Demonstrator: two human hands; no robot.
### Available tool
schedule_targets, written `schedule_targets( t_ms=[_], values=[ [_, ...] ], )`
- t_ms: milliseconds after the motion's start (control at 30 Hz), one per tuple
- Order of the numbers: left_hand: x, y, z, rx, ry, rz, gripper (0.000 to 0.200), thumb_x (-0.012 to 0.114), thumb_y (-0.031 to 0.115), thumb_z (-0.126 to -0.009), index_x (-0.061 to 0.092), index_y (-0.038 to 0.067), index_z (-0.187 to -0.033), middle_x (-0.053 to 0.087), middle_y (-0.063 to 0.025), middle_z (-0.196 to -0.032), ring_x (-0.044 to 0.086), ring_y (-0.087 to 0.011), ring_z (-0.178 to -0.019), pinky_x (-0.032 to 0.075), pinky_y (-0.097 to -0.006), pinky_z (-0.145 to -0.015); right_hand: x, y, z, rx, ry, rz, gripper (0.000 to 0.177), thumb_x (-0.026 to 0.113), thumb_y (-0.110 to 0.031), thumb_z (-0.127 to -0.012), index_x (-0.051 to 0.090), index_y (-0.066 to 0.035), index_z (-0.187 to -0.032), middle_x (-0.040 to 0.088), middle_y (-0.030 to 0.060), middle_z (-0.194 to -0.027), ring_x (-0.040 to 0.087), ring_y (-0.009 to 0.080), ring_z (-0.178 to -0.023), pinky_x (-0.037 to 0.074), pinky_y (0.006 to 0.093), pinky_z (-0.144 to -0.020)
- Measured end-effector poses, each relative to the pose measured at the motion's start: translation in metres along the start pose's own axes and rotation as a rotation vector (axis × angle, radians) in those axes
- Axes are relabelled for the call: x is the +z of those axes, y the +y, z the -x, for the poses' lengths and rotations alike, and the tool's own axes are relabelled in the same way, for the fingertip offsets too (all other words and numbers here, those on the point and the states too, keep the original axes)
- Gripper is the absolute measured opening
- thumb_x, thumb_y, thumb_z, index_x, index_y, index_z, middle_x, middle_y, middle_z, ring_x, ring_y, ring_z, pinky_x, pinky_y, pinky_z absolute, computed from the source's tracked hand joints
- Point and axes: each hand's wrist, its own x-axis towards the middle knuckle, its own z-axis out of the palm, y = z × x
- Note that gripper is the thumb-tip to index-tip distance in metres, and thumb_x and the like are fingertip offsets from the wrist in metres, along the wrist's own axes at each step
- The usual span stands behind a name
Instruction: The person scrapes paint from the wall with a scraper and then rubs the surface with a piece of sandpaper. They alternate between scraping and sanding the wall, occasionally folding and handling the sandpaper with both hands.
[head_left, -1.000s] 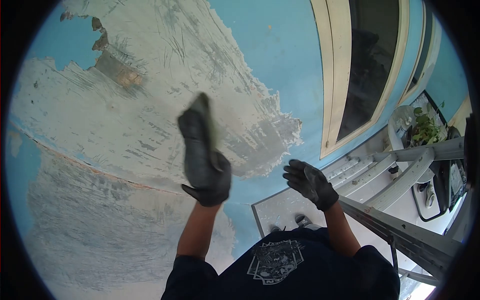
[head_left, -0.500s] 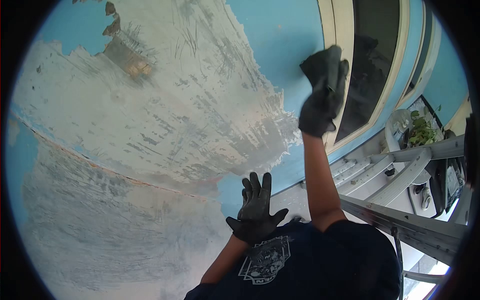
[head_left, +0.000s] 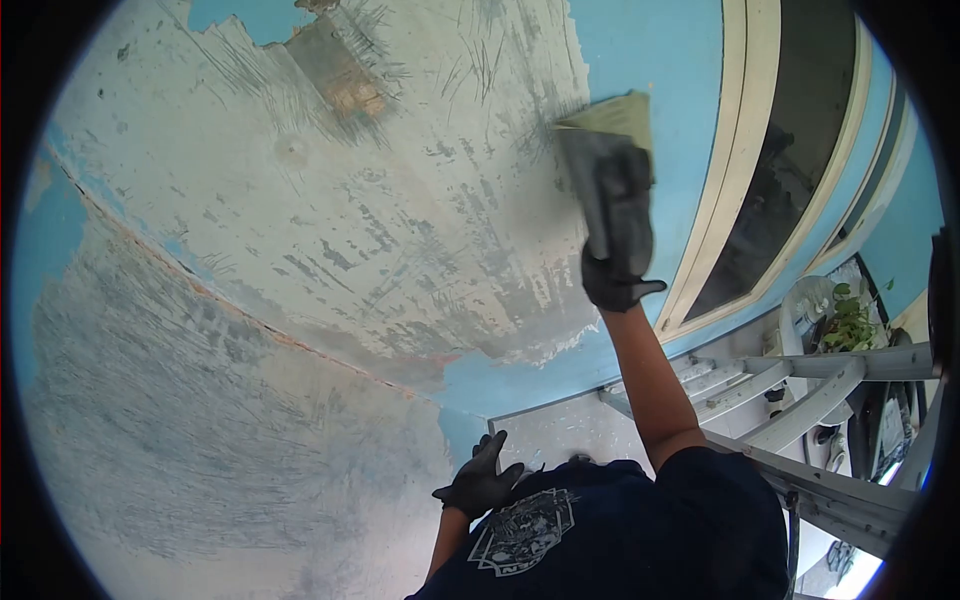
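My right hand (head_left: 618, 235), in a dark glove, is closed on a folded sheet of sandpaper (head_left: 632, 112). The sheet shows a dark face and an olive-yellow one, and it lies against the wall where blue paint (head_left: 680, 130) meets a scraped whitish patch (head_left: 430, 230). Motion blurs the fingers a little. My left hand (head_left: 480, 482), gloved too, holds nothing; its fingers are spread, low in front of my chest and near the lower wall.
A cream-framed window (head_left: 735, 170) stands right of my right hand. Beside me on the right is a paint-spattered metal ladder (head_left: 820, 405), with a leafy plant (head_left: 848, 320) behind it. A cracked ridge (head_left: 270, 330) runs across the wall at left.
My right hand has moved left with the sandpaper, from the blue paint beside the window frame to the scraped patch's edge. My left hand has dropped lower and turned. The view has shifted.
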Motion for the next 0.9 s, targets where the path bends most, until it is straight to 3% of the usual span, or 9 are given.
schedule_targets(
  t_ms=[267, 467, 500, 567, 633, 700, 800, 867, 900],
  values=[
    [-0.029, 0.027, -0.031, 0.222, -0.092, 0.222, 0.067, 0.066, 0.029, -0.093, 0.037, 0.011, -0.15, 0.047, -0.0239, -0.146, 0.05, -0.0364, -0.133, 0.044, -0.0443, -0.106, 0.0, -0.015, -0.013, -0.097, -0.153, 0.201, 0.057, 0.065, 0.003, -0.083, 0.051, -0.002, -0.138, 0.048, 0.0254, -0.145, 0.046, 0.0456, -0.133, 0.042, 0.0527, -0.106],
    [-0.119, 0.112, -0.085, 0.464, -0.241, 1.625, 0.068, 0.056, 0.009, -0.097, 0.023, 0.009, -0.156, 0.04, -0.0109, -0.151, 0.045, -0.0223, -0.134, 0.035, -0.0384, -0.112, -0.058, -0.069, 0.02, 0.33, -0.11, -0.137, 0.057, 0.07, 0.008, -0.081, 0.05, 0.002, -0.134, 0.063, 0.02, -0.129, 0.066, 0.0295, -0.111, 0.053, 0.0345, -0.093],
    [-0.128, 0.124, -0.092, 0.61, -0.202, 1.49, 0.067, 0.053, 0.018, -0.099, 0.02, 0.007, -0.157, 0.041, -0.0113, -0.15, 0.046, -0.0218, -0.133, 0.038, -0.0401, -0.109, -0.067, -0.076, 0.028, 0.334, -0.113, -0.143, 0.057, 0.07, 0.008, -0.081, 0.05, 0.002, -0.134, 0.063, 0.02, -0.129, 0.066, 0.0295, -0.111, 0.053, 0.0345, -0.093],
    [-0.135, 0.16, -0.092, 0.685, -0.141, 1.49, 0.057, 0.054, 0.017, -0.099, 0.033, 0.003, -0.15, 0.051, -0.0123, -0.141, 0.052, -0.0215, -0.126, 0.044, -0.0414, -0.104, -0.086, -0.079, 0.038, 0.96, -0.407, -0.556, 0.064, 0.072, 0.004, -0.082, 0.045, 0.001, -0.14, 0.06, 0.0186, -0.133, 0.06, 0.0282, -0.121, 0.05, 0.0368, -0.1],
    [-0.132, 0.163, -0.092, 0.644, 0.039, 1.252, 0.049, 0.056, 0.012, -0.097, 0.042, 0.001, -0.143, 0.056, -0.0121, -0.134, 0.056, -0.0209, -0.12, 0.046, -0.0396, -0.101, -0.104, -0.068, 0.038, 0.682, -0.606, -0.523, 0.068, 0.073, -0.01, -0.086, 0.039, -0.001, -0.145, 0.054, 0.0192, -0.139, 0.055, 0.0317, -0.127, 0.046, 0.0427, -0.104],
    [-0.126, 0.167, -0.092, 0.6, 0.195, 1.008, 0.042, 0.058, 0.007, -0.095, 0.051, 0.0, -0.136, 0.061, -0.0118, -0.127, 0.059, -0.0203, -0.114, 0.048, -0.0377, -0.098, -0.109, -0.062, 0.056, 1.142, -0.439, -1.809, 0.092, 0.062, -0.062, -0.088, 0.028, -0.007, -0.153, 0.037, 0.0199, -0.153, 0.039, 0.0411, -0.139, 0.036, 0.0617, -0.109],
    [-0.112, 0.164, -0.091, 0.422, 0.222, 1.133, 0.028, 0.069, -0.001, -0.089, 0.064, 0.001, -0.116, 0.07, -0.0072, -0.109, 0.065, -0.0145, -0.1, 0.053, -0.0303, -0.09, -0.125, -0.051, 0.065, 1.445, -0.246, -2.012, 0.107, 0.047, -0.082, -0.081, 0.024, -0.008, -0.155, 0.032, 0.0194, -0.156, 0.04, 0.0441, -0.138, 0.034, 0.0685, -0.106],
    [-0.103, 0.142, -0.099, 0.653, 0.349, 0.68, 0.025, 0.071, 0.001, -0.088, 0.065, 0.002, -0.112, 0.071, -0.0064, -0.106, 0.066, -0.0141, -0.097, 0.054, -0.0301, -0.088, -0.124, -0.033, 0.094, 1.607, -0.223, -2.016, 0.101, 0.047, -0.08, -0.084, 0.029, -0.008, -0.153, 0.037, 0.0189, -0.152, 0.048, 0.0417, -0.129, 0.041, 0.0627, -0.103],
    [-0.103, 0.136, -0.1, 0.724, 0.393, 0.529, 0.024, 0.072, 0.002, -0.087, 0.066, 0.002, -0.111, 0.071, -0.0062, -0.105, 0.066, -0.014, -0.096, 0.054, -0.03, -0.087, -0.125, -0.026, 0.116, 1.337, -0.677, -1.44, 0.097, 0.05, -0.076, -0.085, 0.033, -0.007, -0.15, 0.042, 0.0189, -0.147, 0.052, 0.0388, -0.121, 0.046, 0.0579, -0.096]
  ],
)
